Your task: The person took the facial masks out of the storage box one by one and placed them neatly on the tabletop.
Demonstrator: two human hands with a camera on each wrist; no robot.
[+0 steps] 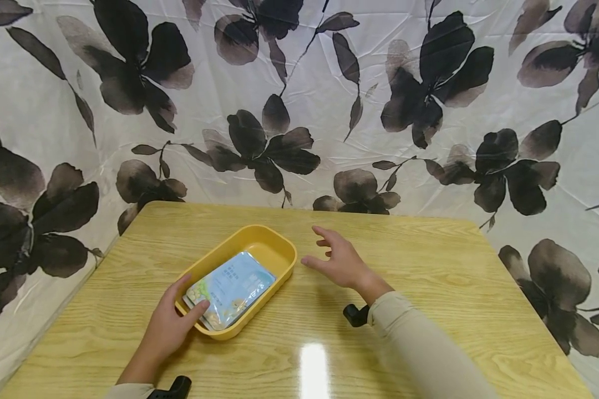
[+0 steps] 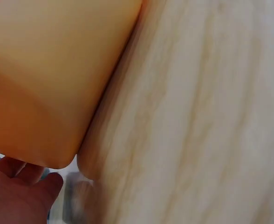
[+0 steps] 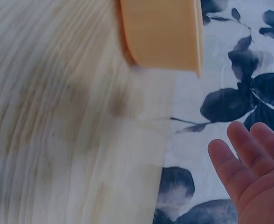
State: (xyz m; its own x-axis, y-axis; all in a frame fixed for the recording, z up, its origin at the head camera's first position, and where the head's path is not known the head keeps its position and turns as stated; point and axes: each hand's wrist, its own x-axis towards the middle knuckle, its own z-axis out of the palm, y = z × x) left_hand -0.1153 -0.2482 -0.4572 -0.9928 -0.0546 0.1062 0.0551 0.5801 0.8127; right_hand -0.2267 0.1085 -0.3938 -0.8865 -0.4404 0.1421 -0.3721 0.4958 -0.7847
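gripping the yellow tray with our left hand, the right hand loose and apart from it, we needed a level hold lest the blue packet slide.

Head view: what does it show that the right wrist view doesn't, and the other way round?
Only the head view shows the tray's inside, the blue packet lying in it, the left hand gripping the tray's near end, and the sleeves.

Only the right wrist view gives a close, side-on look at the tray's outer wall, with the palm side of the right hand's fingers plainly seen.

Both share the tray, the right hand apart from it, the table and the floral cloth.
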